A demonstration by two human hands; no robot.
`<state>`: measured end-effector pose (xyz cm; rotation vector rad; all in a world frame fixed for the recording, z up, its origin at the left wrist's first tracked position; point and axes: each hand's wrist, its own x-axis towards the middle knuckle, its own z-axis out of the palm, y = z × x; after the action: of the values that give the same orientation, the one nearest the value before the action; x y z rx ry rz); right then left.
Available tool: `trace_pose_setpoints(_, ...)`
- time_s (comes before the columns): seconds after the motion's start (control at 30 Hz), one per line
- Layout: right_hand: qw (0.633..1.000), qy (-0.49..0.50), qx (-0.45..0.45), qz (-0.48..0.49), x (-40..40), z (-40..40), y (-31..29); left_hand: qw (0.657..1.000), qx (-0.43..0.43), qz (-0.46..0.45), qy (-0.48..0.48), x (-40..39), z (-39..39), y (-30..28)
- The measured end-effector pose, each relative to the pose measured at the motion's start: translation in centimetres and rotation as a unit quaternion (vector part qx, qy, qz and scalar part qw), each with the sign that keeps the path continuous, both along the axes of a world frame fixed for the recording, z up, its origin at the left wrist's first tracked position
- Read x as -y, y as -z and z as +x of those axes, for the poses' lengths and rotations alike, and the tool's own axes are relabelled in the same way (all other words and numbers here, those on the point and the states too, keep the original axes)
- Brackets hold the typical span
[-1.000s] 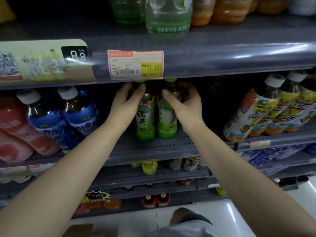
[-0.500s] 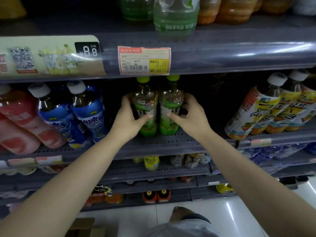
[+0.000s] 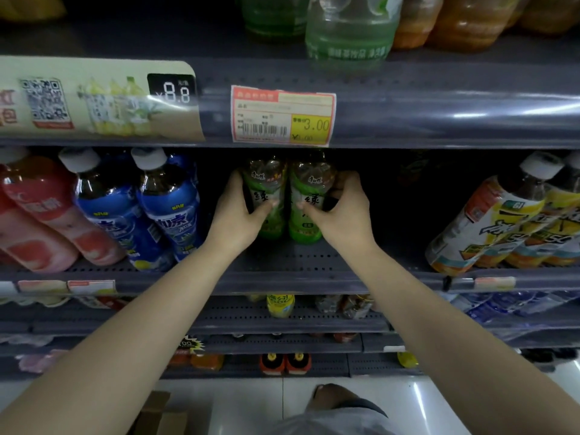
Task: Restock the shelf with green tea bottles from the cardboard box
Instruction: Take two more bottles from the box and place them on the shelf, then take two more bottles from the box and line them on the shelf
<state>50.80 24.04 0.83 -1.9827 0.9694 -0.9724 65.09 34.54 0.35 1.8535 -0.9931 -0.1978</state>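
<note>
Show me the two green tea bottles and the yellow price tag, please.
Left green tea bottle (image 3: 266, 186): head view, upper label.
Right green tea bottle (image 3: 309, 186): head view, upper label.
Price tag (image 3: 310, 127): head view, yellow price panel.

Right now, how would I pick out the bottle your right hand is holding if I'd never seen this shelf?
Find the orange price tag marked 3.00 on the shelf edge. Just below it two green tea bottles stand side by side. The right hand grips the right-hand green tea bottle, next to an open dark gap, while its twin is in the left hand.
</note>
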Motion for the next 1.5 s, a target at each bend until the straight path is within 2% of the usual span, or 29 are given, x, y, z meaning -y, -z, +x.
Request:
trace_pose_setpoints(0.2, 1.0, -0.021, 0.011, 0.014, -0.4, -0.2, 0.3, 1.0, -0.025, -0.001, 0.008, -0.3, -0.4, 0.1)
trace_pose_setpoints(0.37, 0.998, -0.031, -0.026, 0.044, -1.4, -1.5, 0.2, 0.999, -0.049, 0.023, -0.002, -1.7, -1.0, -0.1)
trace_pose_setpoints(0.53, 0.998, -0.011, -0.009, 0.06, -6.4, -3.9, 0.1, 0.997, -0.061, 0.013, 0.041, -7.0, -3.2, 0.1)
trace_pose_setpoints(0.7, 0.995, -0.078, -0.009, 0.06, -13.7, -3.6, 0.0, 0.997, -0.028, 0.036, 0.056, -14.8, -3.6, 0.9)
trace_pose_setpoints(0.8, 0.985, -0.14, 0.009, 0.096, -18.6, -1.2, 0.2, 0.998, -0.043, 0.042, 0.018, -20.9, -2.4, 2.2)
trace_pose_setpoints(1.0, 0.942, -0.291, 0.016, 0.166, -29.0, 5.9, 2.1, 0.987, -0.068, 0.054, -0.136, -35.6, 0.3, 6.5)
trace_pose_setpoints(1.23, 0.862, -0.456, -0.028, 0.219, -41.9, 13.1, 6.0, 0.928, -0.163, 0.066, -0.327, -50.3, -0.9, 12.0)
trace_pose_setpoints(1.5, 0.759, -0.59, -0.122, 0.246, -52.5, 19.5, 12.8, 0.818, -0.259, 0.068, -0.509, -58.8, -3.4, 18.2)
